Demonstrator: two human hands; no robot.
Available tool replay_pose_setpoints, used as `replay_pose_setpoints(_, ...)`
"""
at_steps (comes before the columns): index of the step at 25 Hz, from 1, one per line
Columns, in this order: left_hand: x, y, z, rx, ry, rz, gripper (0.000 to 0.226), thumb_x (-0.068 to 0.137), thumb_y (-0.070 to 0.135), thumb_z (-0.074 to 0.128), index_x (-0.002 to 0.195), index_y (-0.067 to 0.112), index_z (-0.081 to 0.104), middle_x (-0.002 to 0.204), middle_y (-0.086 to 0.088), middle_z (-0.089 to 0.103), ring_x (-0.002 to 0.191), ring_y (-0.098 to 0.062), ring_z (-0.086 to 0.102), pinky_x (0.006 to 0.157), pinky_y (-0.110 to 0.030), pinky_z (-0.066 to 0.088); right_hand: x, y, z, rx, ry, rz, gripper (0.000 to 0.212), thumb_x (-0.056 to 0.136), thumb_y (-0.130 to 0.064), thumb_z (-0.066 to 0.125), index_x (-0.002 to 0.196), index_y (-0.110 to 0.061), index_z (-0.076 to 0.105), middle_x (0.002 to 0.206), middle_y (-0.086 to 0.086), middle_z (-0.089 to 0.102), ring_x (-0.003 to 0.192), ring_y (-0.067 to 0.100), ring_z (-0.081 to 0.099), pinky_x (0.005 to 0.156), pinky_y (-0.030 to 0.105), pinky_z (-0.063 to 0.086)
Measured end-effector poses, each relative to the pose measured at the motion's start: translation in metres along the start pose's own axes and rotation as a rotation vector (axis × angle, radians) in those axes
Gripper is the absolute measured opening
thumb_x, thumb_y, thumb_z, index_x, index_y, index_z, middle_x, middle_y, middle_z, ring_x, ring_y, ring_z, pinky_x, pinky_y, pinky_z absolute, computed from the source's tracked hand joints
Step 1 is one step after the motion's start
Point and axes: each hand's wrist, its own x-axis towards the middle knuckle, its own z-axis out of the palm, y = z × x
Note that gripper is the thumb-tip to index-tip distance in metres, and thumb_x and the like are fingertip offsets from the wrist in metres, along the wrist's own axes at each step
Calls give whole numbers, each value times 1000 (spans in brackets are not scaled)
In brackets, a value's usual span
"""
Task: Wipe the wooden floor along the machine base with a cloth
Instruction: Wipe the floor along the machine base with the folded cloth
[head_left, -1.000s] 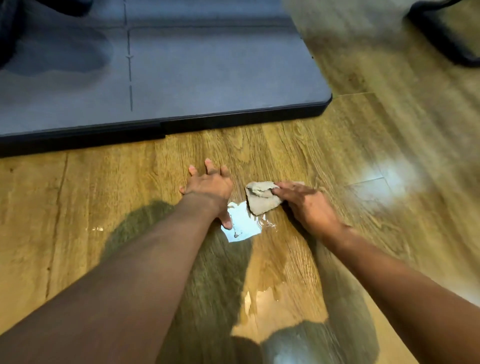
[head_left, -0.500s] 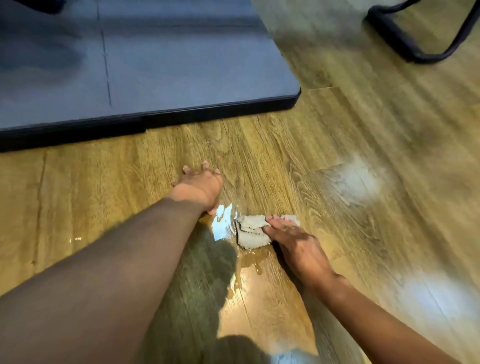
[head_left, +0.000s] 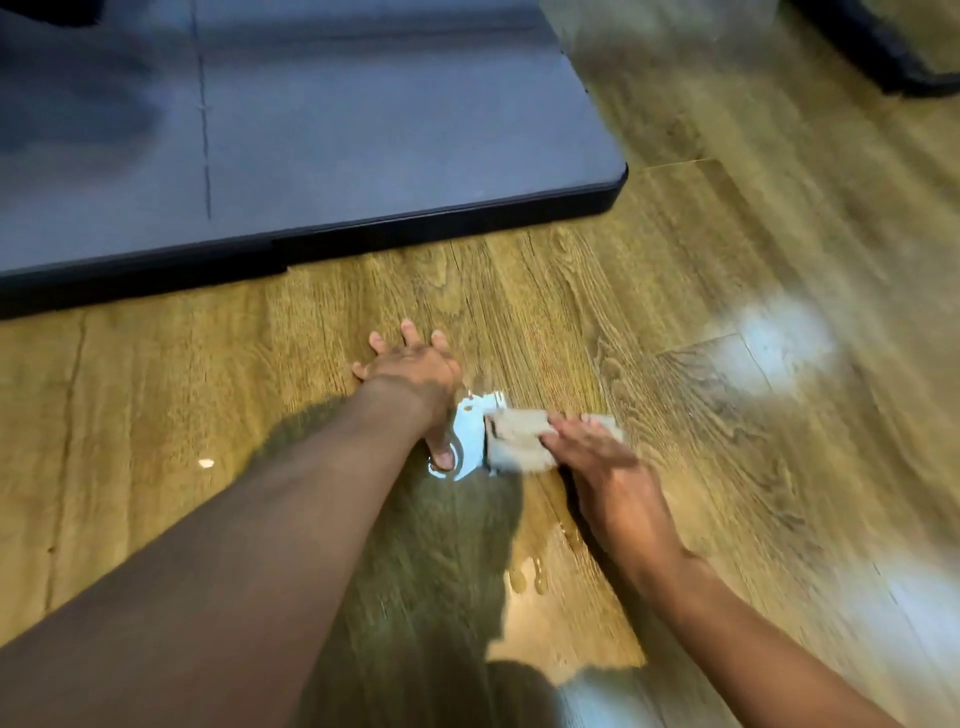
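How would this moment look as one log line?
step: wiping | right hand: pressing cloth on floor | left hand: flat on floor | wet patch beside cloth

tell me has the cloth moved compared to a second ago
Yes. The cloth under the right hand has slid back toward the person, away from the machine base; it now lies level with the braced left hand's thumb rather than its palm.

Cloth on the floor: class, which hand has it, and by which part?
The right hand presses the cloth flat under its fingers, on the cloth's right part. The left hand holds nothing.
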Motion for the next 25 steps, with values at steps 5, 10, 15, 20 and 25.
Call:
replay_pose_setpoints(5,2,1,0,14,-5,4,146,58,41,89,148,3,-19,151,-28,-23,138,-57,-3,111,-62,22,66,23,-14,44,-134,-181,43,89,-15,38,126,-22,58,129,6,60,108,26,64,78,41,58)
replay_pose_setpoints(10,5,3,-2,57,-13,18,140,61,39,88,148,4,-16,153,-30,-14,138,-57,5,110,-61,27,218,51,-9,72,-195,-82,35,95,-14,47,124,-28,59,134,0,56,113,16,60,102,35,45)
replay_pose_setpoints(15,13,0,2,112,-39,48,125,60,42,86,148,-4,10,152,-31,20,136,-53,26,107,-58,35,253,82,-27,20,-156,-103,37,92,4,47,120,-12,65,132,4,57,124,20,52,106,23,34)
replay_pose_setpoints(20,14,-1,-1,148,-48,30,126,58,43,87,149,-1,11,154,-32,7,137,-56,19,110,-59,31,190,84,-25,96,23,185,35,94,-1,48,123,-15,63,133,3,56,121,17,53,110,25,31)
replay_pose_setpoints(25,9,3,-4,128,-35,-7,148,55,47,88,147,3,-19,151,-32,-17,137,-58,3,110,-61,27,120,73,-22,26,-55,-50,38,89,5,55,120,-15,64,131,-2,57,118,13,56,107,16,28)
